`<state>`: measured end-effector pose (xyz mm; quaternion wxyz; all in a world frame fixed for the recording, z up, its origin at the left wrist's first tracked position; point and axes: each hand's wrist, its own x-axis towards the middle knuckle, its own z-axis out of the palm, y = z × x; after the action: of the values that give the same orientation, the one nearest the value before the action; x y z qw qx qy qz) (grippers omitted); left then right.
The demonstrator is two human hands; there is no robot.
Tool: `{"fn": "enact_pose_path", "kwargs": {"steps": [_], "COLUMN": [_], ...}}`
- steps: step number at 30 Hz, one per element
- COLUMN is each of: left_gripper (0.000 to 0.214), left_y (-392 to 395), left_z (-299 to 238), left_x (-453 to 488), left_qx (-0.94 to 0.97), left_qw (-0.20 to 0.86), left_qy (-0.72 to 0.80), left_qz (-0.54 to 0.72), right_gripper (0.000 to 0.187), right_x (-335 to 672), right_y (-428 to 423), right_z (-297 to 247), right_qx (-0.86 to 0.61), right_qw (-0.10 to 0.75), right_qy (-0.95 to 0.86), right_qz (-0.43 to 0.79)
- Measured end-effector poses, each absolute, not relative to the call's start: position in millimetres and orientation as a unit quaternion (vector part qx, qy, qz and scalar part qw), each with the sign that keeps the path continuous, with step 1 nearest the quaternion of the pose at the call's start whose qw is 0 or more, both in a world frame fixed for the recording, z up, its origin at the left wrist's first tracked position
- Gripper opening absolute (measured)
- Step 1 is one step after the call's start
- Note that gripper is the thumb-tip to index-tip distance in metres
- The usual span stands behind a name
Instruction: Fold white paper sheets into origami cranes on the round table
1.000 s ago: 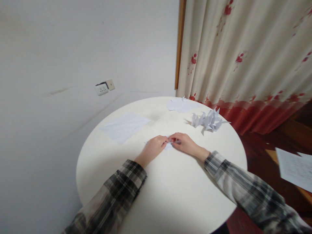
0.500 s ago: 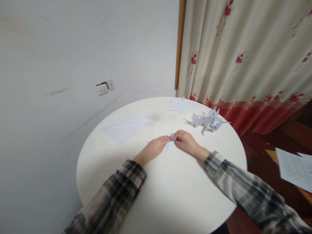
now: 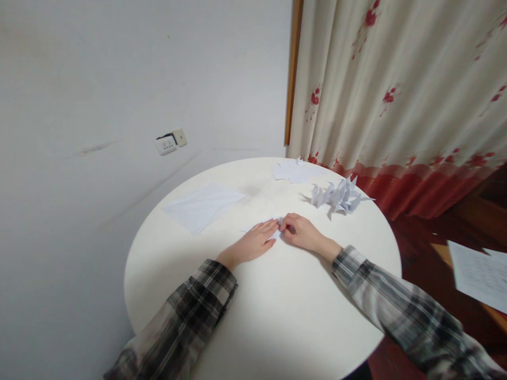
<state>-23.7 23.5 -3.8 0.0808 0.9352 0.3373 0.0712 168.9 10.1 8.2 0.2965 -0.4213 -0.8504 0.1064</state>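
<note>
A small folded white paper (image 3: 273, 234) lies near the middle of the round white table (image 3: 293, 306), mostly covered by my hands. My left hand (image 3: 255, 240) rests flat across it, fingers stretched toward the right and the thumb a little apart. At the paper's right end, my right hand (image 3: 299, 231) pinches its edge between thumb and bent forefinger. A thin tip of the paper shows to the left, beyond the left fingers. The exact shape of the folds is hidden.
Several folded paper cranes (image 3: 340, 196) stand in a cluster at the right rear. White paper pieces (image 3: 295, 172) lie at the far edge with a tiny folded piece on top. A creased square sheet (image 3: 204, 206) lies at the left. A wall (image 3: 79, 211) borders the table's left.
My left hand has flattened and spread over the paper, its thumb now apart from the fingers. My right hand has barely moved and keeps its pinch at the right end.
</note>
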Motion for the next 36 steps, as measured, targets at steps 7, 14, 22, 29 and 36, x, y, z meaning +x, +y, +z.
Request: {"fn": "enact_pose_path", "kwargs": {"steps": [7,14,22,29,36], "left_gripper": [0.051,0.053,0.060,0.061,0.064], "left_y": [21.0,22.7,10.5,6.9,10.2], "left_z": [-7.5,-12.0,-2.2,-0.9,-0.8], "left_x": [-23.0,-23.1,-16.4,-15.3,-19.5], "left_qx": [0.933,0.931,0.909,0.886,0.862], "left_qw": [0.039,0.031,0.048,0.029,0.026], "left_qy": [0.354,0.359,0.410,0.461,0.505], "left_qz": [0.047,0.061,0.050,0.051,0.040], "right_gripper": [0.008,0.013,0.008,0.009,0.007], "right_x": [163.6,165.0,163.6,164.4,166.0], "right_y": [8.7,13.8,16.1,16.6,17.0], "right_z": [12.5,5.0,5.4,5.5,3.7], "right_qx": [-0.445,-0.444,-0.459,-0.454,-0.456], "right_qw": [0.273,0.281,0.280,0.276,0.274], "right_qy": [-0.842,-0.839,-0.831,-0.836,-0.835], "right_qz": [0.134,0.143,0.145,0.139,0.138]}}
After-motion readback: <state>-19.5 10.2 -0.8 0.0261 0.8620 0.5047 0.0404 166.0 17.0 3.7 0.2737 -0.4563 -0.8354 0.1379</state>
